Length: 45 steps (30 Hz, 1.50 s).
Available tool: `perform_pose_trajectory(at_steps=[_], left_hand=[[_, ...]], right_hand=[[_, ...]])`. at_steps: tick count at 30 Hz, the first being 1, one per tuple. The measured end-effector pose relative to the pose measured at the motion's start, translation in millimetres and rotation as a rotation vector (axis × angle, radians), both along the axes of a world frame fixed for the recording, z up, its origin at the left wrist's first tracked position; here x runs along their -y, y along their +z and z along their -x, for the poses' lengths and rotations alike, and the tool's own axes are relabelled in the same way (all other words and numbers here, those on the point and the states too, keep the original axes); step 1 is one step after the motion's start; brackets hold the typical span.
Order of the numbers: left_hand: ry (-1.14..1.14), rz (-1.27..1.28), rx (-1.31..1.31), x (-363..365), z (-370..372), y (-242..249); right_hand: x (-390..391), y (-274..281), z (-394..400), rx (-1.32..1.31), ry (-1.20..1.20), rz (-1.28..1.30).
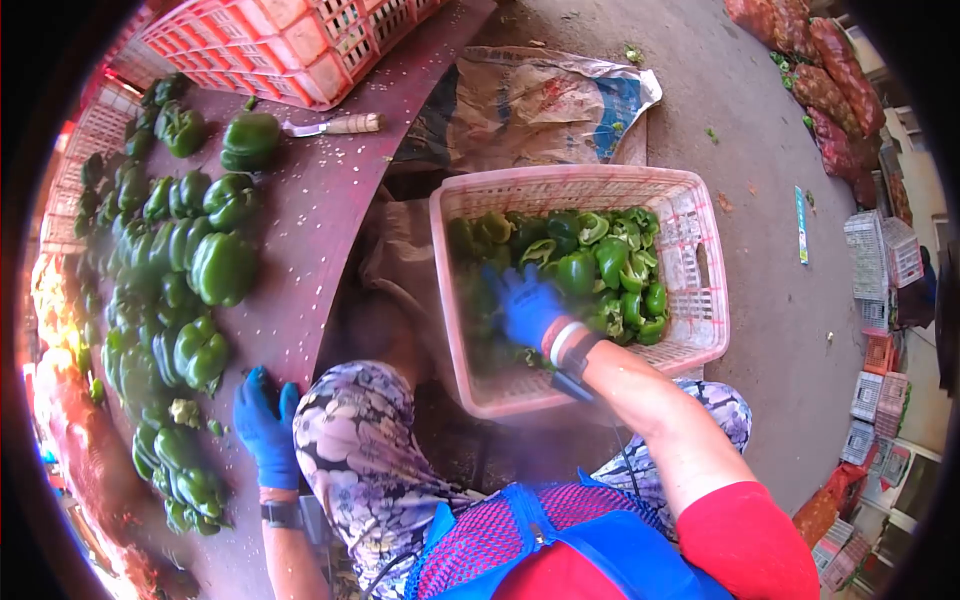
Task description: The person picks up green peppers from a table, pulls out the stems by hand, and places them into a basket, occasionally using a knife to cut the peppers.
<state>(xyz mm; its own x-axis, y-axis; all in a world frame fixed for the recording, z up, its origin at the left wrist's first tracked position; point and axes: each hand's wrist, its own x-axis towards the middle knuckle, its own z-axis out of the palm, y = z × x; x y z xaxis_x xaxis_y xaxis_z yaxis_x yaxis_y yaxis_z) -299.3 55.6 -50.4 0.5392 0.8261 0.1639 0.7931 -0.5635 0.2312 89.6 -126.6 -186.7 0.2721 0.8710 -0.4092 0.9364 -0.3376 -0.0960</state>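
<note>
My right hand (532,308), in a blue glove, reaches into a pinkish-white plastic crate (712,300). Its fingers are spread over cut green bell peppers (577,272), and I see nothing gripped in it. Some of these peppers are halved or opened, showing pale insides. My left hand (264,424), also gloved in blue, rests at the edge of the dark red table (300,230) beside my knee. Its thumb stands apart from the fingers and it holds nothing visible. Many whole green bell peppers (222,268) lie heaped on the table to its left.
A knife (345,124) with a wooden handle lies on the table near a large red-and-white crate (300,50). A crumpled sack (530,110) is on the ground behind the pepper crate. Filled red sacks (835,80) and stacked crates (868,255) stand at the far right.
</note>
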Motion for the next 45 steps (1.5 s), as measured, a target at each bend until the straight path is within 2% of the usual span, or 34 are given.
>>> perform_pose_trajectory(at_steps=[2,3,5,7,11,12,13,16,18,20,22,23,25,28,32,33,36,37,38,40,41,44,45], left_hand=[[0.082,-0.082,-0.015,-1.3,-3.1,-11.7],[0.111,-0.094,-0.014,-1.8,0.4,-17.8],[0.105,-0.095,-0.002,-2.8,9.4,-25.7],[0.128,-0.055,-0.006,-5.4,13.4,-27.2],[0.107,-0.109,-0.028,-9.4,21.7,-31.5],[0.114,-0.111,-0.033,-13.2,29.4,-39.3],[0.103,-0.135,-0.069,-14.9,34.9,-42.9],[0.123,-0.046,0.006,-13.5,30.2,-37.7],[0.094,-0.082,-0.028,-15.8,33.9,-39.6],[0.079,-0.086,-0.090,-19.2,38.6,-41.0],[0.072,-0.044,-0.191,-20.7,37.5,-35.7],[0.040,-0.094,-0.108,-26.3,50.5,-48.3],[0.049,-0.096,-0.104,-27.1,46.2,-51.0],[0.056,-0.087,-0.109,-27.8,35.3,-53.0],[0.075,-0.092,-0.118,-27.8,27.3,-49.5],[0.082,-0.092,-0.119,-27.4,27.1,-47.3],[0.090,-0.086,-0.116,-25.6,26.2,-46.7],[0.095,-0.087,-0.110,-25.6,27.1,-48.4],[0.101,-0.088,-0.104,-24.7,27.6,-50.1],[0.103,-0.088,-0.094,-23.8,28.1,-50.9],[0.098,-0.086,-0.088,-22.8,27.2,-50.5],[0.109,-0.084,-0.079,-20.1,27.8,-49.5],[0.115,-0.090,-0.078,-17.9,27.7,-48.2]], right_hand=[[-2.7,-7.3,0.9,-0.077,0.017,0.055],[1.0,-42.7,2.0,-0.021,0.068,-0.018],[-9.9,-102.8,-1.1,-0.142,-0.027,-0.015],[-26.0,-118.4,-9.7,-0.140,-0.085,-0.078],[-25.4,-65.3,-17.0,-0.085,-0.142,-0.122],[-26.6,-38.7,-21.7,-0.109,-0.166,-0.094],[-23.1,12.6,-32.9,-0.246,-0.165,-0.016],[26.2,17.4,-73.2,-0.172,0.031,-0.169],[79.6,-13.9,-125.4,0.373,0.285,0.021],[120.9,-5.8,-161.0,0.326,0.014,0.034],[143.0,-4.2,-193.1,0.401,-0.044,0.225],[145.4,-8.6,-202.0,0.412,-0.189,0.167],[146.3,-19.3,-221.6,0.432,-0.475,0.047],[114.8,-26.6,-232.0,0.457,-0.478,0.032],[109.4,-87.5,-257.5,0.526,-0.401,-0.035],[116.2,-100.5,-266.8,0.568,-0.280,-0.250],[90.4,-37.8,-257.6,0.092,-0.545,0.123],[106.2,-57.0,-262.6,0.081,-0.476,0.016],[117.1,-57.2,-253.1,0.434,-0.236,-0.007],[105.6,8.5,-214.8,0.460,-0.200,0.311],[88.0,54.1,-209.8,0.259,-0.075,0.437],[87.1,47.7,-234.7,0.208,-0.346,0.075],[86.4,38.1,-244.8,0.385,-0.306,-0.098]])
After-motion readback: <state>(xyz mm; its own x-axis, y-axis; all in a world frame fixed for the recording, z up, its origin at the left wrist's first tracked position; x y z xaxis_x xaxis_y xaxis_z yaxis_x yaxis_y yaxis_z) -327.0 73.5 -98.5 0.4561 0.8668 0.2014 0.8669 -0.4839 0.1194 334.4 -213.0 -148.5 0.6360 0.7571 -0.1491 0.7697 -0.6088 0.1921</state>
